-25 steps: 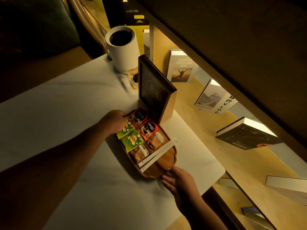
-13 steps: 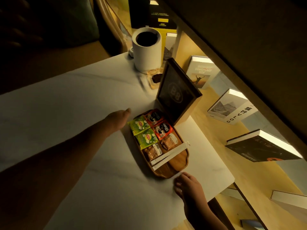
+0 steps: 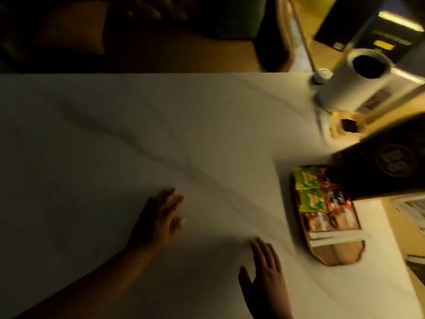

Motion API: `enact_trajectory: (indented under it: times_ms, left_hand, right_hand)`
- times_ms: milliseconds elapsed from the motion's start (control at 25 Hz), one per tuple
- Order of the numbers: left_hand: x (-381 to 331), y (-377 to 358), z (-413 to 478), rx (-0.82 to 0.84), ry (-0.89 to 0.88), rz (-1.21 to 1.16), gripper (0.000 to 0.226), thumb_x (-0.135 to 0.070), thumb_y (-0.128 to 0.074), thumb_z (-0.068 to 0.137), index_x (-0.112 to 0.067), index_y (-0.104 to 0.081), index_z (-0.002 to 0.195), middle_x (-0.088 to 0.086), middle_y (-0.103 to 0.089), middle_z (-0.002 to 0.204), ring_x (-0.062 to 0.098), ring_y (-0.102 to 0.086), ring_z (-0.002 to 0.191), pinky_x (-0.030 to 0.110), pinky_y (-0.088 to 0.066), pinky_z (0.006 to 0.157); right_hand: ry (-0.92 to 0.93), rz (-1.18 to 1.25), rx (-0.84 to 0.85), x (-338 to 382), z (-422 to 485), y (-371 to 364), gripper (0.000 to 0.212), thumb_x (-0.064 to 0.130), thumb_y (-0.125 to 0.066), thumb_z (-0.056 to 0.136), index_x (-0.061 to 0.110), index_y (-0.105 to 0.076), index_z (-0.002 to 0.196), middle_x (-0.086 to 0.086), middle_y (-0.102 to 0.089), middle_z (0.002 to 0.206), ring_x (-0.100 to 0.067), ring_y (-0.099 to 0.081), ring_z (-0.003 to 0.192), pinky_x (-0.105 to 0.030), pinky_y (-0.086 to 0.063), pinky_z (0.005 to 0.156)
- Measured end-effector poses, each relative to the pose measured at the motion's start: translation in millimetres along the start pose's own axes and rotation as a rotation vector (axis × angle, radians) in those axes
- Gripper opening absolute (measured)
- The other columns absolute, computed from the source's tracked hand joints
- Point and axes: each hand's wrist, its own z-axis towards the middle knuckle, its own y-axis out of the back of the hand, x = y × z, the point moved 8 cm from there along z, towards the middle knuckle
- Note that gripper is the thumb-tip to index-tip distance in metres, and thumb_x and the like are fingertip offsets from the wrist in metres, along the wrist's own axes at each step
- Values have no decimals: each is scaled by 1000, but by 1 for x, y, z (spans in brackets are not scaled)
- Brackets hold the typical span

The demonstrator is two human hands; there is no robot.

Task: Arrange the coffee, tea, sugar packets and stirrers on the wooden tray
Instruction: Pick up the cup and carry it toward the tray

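While both hands lie flat on the white table [image 3: 115, 134], the left hand [image 3: 158, 219] & right hand [image 3: 268, 282] have fingers spread, holding nothing. The wooden tray [image 3: 331, 261] sits well to the right w/ green tea packets [image 3: 309, 192], red coffee packets [image 3: 338, 199], brown sugar packets [image 3: 328, 221] & white stirrers [image 3: 333, 238] in it.

Bare left hand [image 3: 161, 217] and right hand [image 3: 266, 279], forearms unsleeved, no rings or watch

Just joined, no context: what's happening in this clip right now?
A person is setting out drink supplies. The wooden tray at the right of the white table holds green tea bags, red coffee sachets, brown packets and white stirrers. Both hands, left and right, are open over bare table, holding nothing.
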Motion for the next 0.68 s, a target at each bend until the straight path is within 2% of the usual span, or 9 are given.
enact_trajectory:
  times_ms: [80, 120, 200, 320, 440, 600, 680]
  left_hand:
    - [40, 3, -38, -25, 70, -5, 58, -45, -52, 91, -20, -48, 142, 8, -36, 157, 26, -31, 145, 52, -27, 116]
    - [63, 6, -60, -31, 115, -6, 58, -46, -48, 92, -22, -45, 144, 6, -33, 159, 24, -28, 147, 51, -24, 117]
    - [103, 11, -97, -38, 203, 15, 60, -48, -43, 93, -26, -38, 148, 3, -27, 161, 23, -23, 149, 51, -20, 118]
    - [163, 19, -149, -36, 378, 34, 66, -55, -39, 92, -33, -25, 152, -3, -15, 165, 20, -15, 151, 50, -16, 120]
    - [210, 29, -182, -46, 541, 29, 70, -60, -38, 91, -35, -19, 153, -3, -14, 165, 20, -10, 152, 53, -16, 119]
    - [258, 47, -211, -143, 707, 36, 69, -61, -33, 92, -35, -15, 154, -3, -11, 166, 19, -4, 152, 51, -10, 121]
    - [267, 52, -216, -197, 736, -11, 69, -60, -32, 93, -34, -15, 154, -2, -11, 166, 19, -3, 152, 50, -7, 122]
  right_hand:
    - [215, -224, 85, 47, 19, -24, 76, 59, -48, 90, 41, -13, 156, 7, 0, 166, -25, 6, 152, -44, -4, 121]
    - [306, -316, 110, 73, 29, -37, 75, 63, -42, 90, 42, -10, 155, 5, 5, 166, -27, 11, 151, -47, -1, 120]
    - [436, -450, 116, 121, 51, -53, 74, 69, -32, 90, 42, -9, 156, 0, 5, 167, -32, 12, 151, -54, 0, 120]
    - [546, -579, 133, 201, 84, -83, 78, 77, -18, 87, 44, 2, 155, -1, 10, 166, -35, 14, 150, -60, -1, 119]
    - [624, -648, 160, 280, 101, -120, 81, 77, -24, 87, 45, 9, 153, -5, 11, 167, -40, 15, 148, -63, -5, 118]
    - [694, -678, 277, 389, 89, -178, 82, 68, -41, 90, 42, 2, 155, -10, 12, 166, -46, 12, 147, -62, -8, 118]
    - [779, -638, 339, 447, 67, -203, 77, 58, -47, 91, 35, -13, 156, -12, -7, 167, -44, -2, 149, -55, -14, 119]
